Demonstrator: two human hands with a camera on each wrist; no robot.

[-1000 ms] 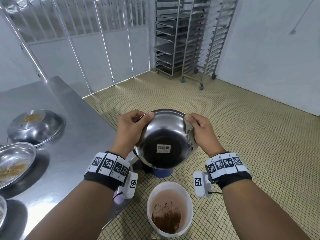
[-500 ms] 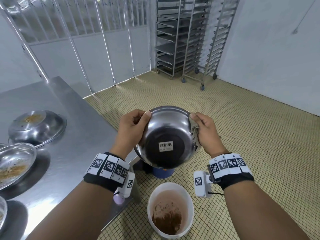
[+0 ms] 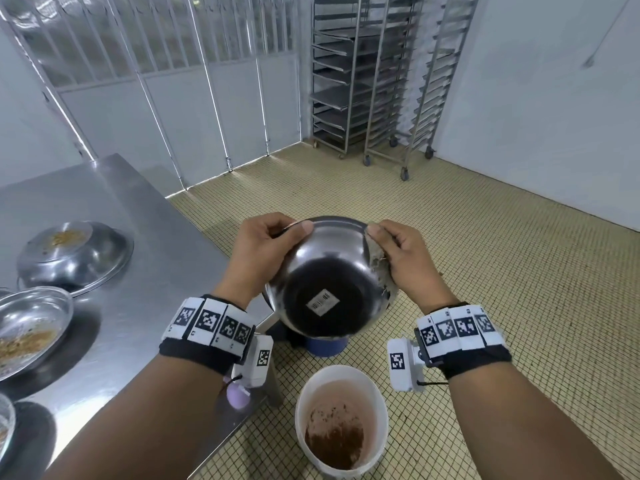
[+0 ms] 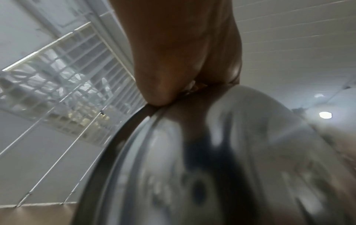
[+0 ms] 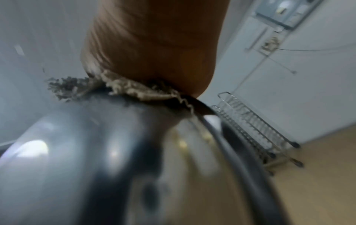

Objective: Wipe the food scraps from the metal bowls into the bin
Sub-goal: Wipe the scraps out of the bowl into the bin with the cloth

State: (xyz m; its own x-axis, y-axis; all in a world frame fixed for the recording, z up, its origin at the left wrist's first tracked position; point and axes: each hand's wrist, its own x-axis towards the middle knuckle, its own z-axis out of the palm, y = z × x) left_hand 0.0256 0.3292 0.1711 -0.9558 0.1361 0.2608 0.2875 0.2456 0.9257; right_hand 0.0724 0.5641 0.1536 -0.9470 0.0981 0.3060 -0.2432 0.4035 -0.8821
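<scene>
A metal bowl (image 3: pixel 329 271) is held tipped with its barcoded bottom toward me, above the white bin (image 3: pixel 341 420) that stands on the floor with brown scraps inside. My left hand (image 3: pixel 270 247) grips the bowl's left rim (image 4: pixel 123 132), thumb on the outside. My right hand (image 3: pixel 398 254) grips the right rim together with a beige cloth (image 3: pixel 379 268), which shows frayed under the thumb in the right wrist view (image 5: pixel 123 88). The bowl's inside faces away and is hidden.
A steel table (image 3: pixel 114 306) is at the left, carrying an upturned metal bowl (image 3: pixel 74 254) and a dish with scraps (image 3: pixel 27 327). A blue object (image 3: pixel 325 346) sits on the tiled floor behind the bin. Wheeled tray racks (image 3: pixel 374 81) stand at the far wall.
The bowl has been raised slightly and turned a little between both hands; the barcode label has rotated. Both grips stay on the rim.
</scene>
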